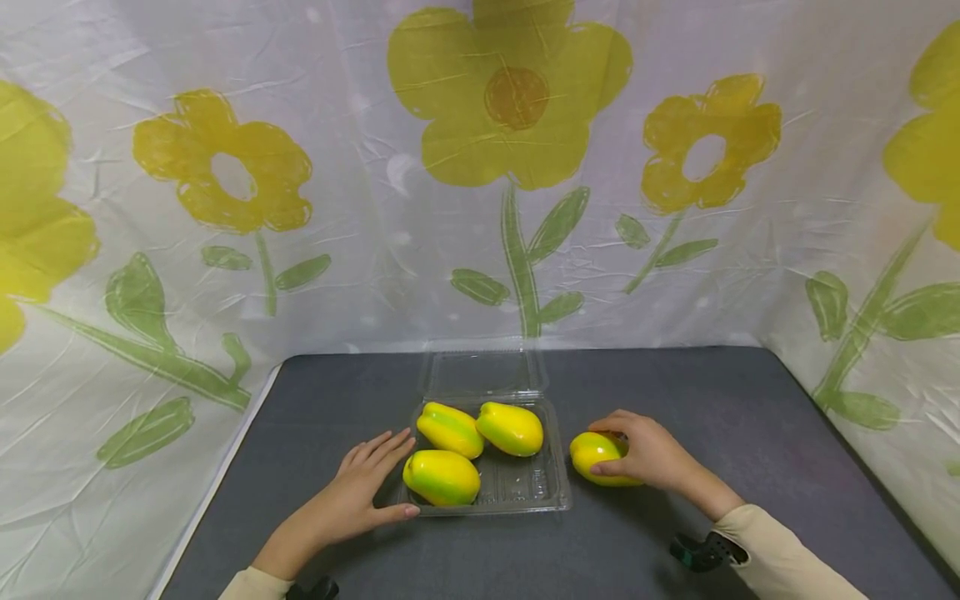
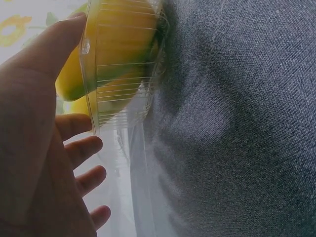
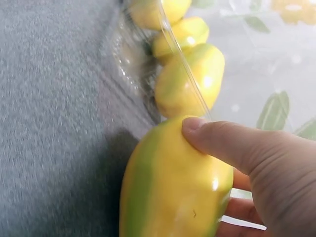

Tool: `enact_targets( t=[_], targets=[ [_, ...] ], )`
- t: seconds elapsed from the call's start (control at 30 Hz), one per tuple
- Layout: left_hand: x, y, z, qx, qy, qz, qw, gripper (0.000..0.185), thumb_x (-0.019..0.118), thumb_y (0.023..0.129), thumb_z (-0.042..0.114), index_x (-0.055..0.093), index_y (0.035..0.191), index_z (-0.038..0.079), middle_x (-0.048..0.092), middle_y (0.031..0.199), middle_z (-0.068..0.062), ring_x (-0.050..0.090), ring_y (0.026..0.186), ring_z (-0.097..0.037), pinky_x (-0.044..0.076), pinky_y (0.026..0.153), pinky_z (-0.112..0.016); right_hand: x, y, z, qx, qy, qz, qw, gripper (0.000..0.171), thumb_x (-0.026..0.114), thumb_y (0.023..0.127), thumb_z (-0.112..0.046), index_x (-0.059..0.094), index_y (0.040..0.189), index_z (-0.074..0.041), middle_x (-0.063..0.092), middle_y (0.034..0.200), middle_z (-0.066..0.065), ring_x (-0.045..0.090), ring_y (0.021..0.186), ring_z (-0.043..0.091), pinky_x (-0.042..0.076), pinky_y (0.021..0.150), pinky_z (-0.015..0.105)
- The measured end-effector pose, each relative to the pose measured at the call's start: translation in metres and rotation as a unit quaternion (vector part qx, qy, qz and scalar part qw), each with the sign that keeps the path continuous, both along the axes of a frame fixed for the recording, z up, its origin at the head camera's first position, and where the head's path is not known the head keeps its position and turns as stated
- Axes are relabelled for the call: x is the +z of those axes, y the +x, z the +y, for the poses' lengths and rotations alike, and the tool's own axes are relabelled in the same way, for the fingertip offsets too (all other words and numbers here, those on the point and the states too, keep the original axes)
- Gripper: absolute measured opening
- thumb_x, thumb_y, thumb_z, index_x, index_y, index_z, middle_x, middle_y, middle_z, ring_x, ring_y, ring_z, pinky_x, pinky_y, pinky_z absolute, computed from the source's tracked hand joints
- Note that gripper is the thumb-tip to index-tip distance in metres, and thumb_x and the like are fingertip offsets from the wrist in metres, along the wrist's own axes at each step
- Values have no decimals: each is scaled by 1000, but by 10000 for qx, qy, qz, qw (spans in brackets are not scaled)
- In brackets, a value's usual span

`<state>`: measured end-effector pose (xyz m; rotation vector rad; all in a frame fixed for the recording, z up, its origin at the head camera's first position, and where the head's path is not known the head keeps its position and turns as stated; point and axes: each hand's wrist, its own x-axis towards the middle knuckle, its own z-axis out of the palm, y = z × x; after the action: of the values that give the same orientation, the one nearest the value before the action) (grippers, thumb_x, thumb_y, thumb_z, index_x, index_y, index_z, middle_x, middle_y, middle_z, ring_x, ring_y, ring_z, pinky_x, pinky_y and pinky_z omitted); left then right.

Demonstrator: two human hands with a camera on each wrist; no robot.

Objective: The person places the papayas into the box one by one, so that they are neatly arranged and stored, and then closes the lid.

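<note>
Just right of the clear plastic clamshell box (image 1: 561, 492), my right hand (image 1: 651, 450) grips a yellow-green mango (image 1: 592, 454), thumb on the near side and fingers round the far side. Close up in the right wrist view, the thumb presses the glossy skin of this mango (image 3: 173, 182). Three similar mangoes lie in the box: one front left (image 1: 442, 478), one behind it (image 1: 448, 428) and one at the back right (image 1: 513, 428). My left hand (image 1: 358, 487) is spread at the box's left side, with its thumb and fingertips right at the rim (image 2: 89, 74).
The box's clear lid (image 1: 483, 372) is folded back toward the rear of the dark grey table (image 1: 345, 392). A white cloth with printed yellow flowers (image 1: 360, 275) hangs behind the table and along both sides.
</note>
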<state>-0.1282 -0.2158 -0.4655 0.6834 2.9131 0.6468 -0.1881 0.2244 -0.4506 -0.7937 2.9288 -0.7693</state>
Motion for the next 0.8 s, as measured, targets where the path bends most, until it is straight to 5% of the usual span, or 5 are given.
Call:
enact_targets(
  t=[0.5, 0.8],
  targets=[
    [-2, 0, -1, 9, -11, 4, 10000, 91, 68, 85, 59, 33, 156, 15, 28, 164, -8, 26, 149, -44, 17, 112, -74, -2, -1, 18, -398, 19, -60, 9992, 62, 80, 77, -51, 69, 123, -12, 67, 110, 2, 63, 92, 15, 52, 75, 33],
    [-3, -1, -1, 23, 22, -19, 10000, 92, 66, 84, 62, 32, 156, 16, 29, 164, -8, 26, 149, -43, 17, 112, -74, -4, 0, 27, 237, -482, 379, 9978, 35, 82, 80, -20, 66, 111, -19, 64, 121, 1, 64, 108, 25, 54, 89, 46]
  ],
)
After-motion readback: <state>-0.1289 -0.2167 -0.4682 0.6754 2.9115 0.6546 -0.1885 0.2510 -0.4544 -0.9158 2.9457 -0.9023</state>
